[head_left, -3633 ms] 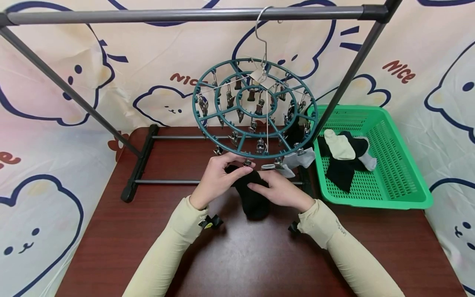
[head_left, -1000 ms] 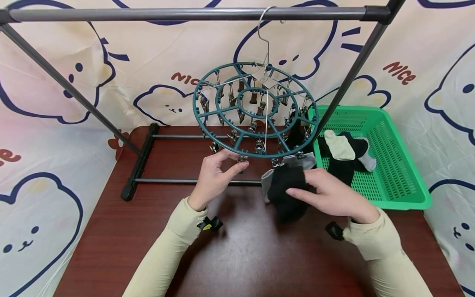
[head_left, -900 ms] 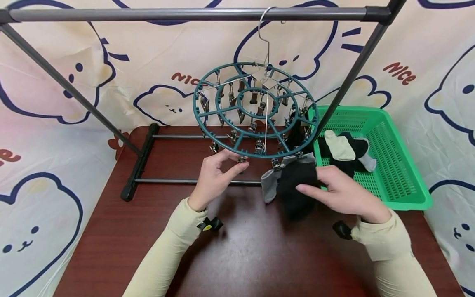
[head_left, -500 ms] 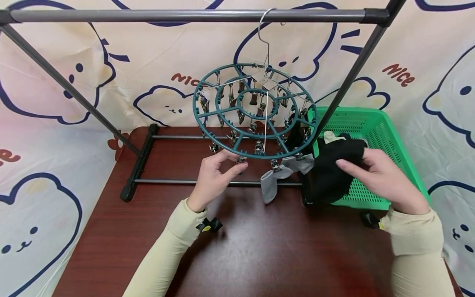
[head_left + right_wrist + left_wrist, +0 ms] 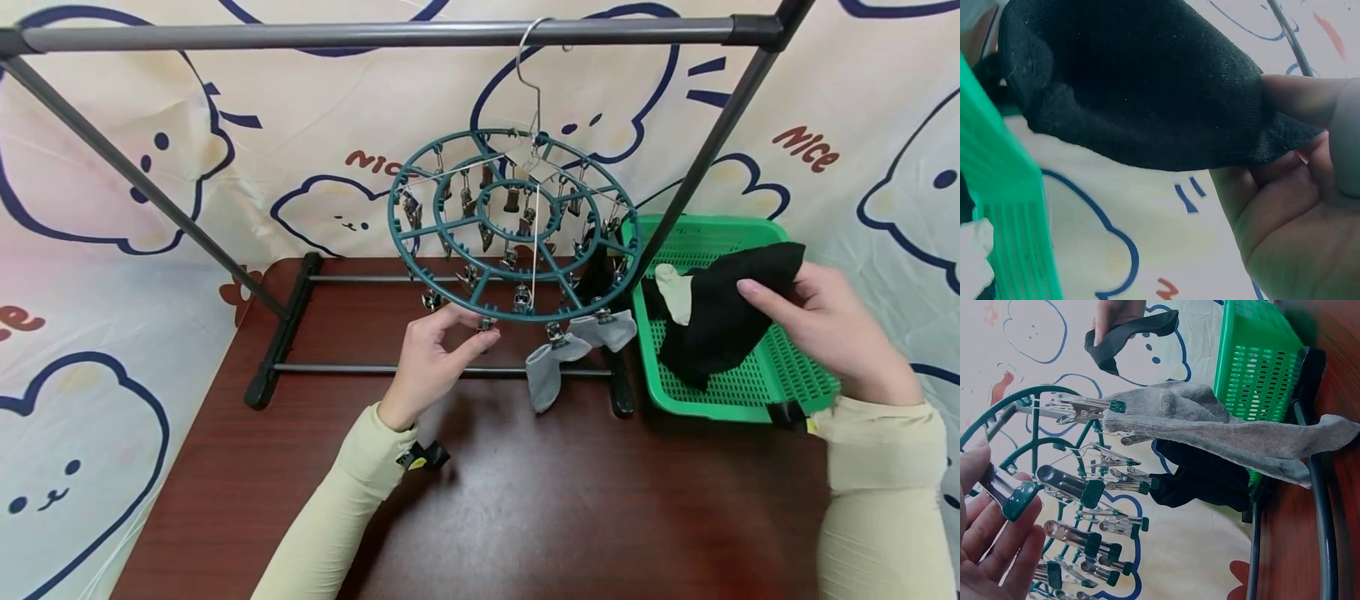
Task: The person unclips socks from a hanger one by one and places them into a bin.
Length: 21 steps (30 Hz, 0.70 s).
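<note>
My right hand (image 5: 843, 333) pinches a black sock (image 5: 738, 300) between thumb and fingers, holding it over the green basket (image 5: 705, 407). In the right wrist view the sock (image 5: 1141, 87) hangs spread out from the fingertips. At the front rim of the round teal clip hanger (image 5: 487, 310), my left hand (image 5: 435, 358) holds a metal clip (image 5: 485, 324); in the left wrist view this clip's green tip (image 5: 1019, 500) has nothing in it. Grey socks (image 5: 545, 375) hang from clips nearby. Behind them, a black sock (image 5: 1200, 478) hangs on the hanger.
A cream sock (image 5: 675, 292) lies in the basket among dark ones, partly hidden by the held sock. The hanger hooks over a grey rack bar (image 5: 300, 36), whose black feet (image 5: 262, 383) stand on the brown table (image 5: 525, 517). A patterned cloth hangs behind.
My right hand has carried the black sock away from the hanger's front, rightwards past the grey socks to above the basket. My left hand has let go of the sock and stays at the clip.
</note>
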{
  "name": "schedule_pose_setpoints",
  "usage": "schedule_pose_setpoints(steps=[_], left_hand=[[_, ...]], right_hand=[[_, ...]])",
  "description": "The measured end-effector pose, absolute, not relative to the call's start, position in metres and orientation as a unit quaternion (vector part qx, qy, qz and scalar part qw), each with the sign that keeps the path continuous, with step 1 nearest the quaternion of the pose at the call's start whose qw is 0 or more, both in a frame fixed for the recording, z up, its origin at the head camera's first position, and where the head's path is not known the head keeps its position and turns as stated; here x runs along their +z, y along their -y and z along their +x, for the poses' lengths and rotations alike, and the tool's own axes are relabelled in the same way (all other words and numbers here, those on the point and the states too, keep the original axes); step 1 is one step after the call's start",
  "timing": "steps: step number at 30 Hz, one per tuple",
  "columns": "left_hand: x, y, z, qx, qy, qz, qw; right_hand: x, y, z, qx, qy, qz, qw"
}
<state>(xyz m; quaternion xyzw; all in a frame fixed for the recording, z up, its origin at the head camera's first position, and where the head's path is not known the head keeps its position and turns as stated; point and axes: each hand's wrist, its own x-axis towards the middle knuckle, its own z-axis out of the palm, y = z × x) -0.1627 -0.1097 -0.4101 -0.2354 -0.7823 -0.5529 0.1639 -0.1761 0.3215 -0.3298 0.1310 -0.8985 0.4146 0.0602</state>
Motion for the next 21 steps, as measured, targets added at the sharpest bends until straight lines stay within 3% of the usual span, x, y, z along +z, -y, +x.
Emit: schedule_pose_setpoints(steps=[8,21], left_hand=[[-0.41,0.111,-0.163,-0.555,0.782,-0.232,0.165],[-0.41,0.111,-0.163,-0.557,0.781,-0.229,0.166]], right_hand=[[-0.332,-0.34,-0.197,0.391,0.914,0.084,0.071],[-0.335,-0.355,-0.247,0.368,0.929,0.027,0.013]])
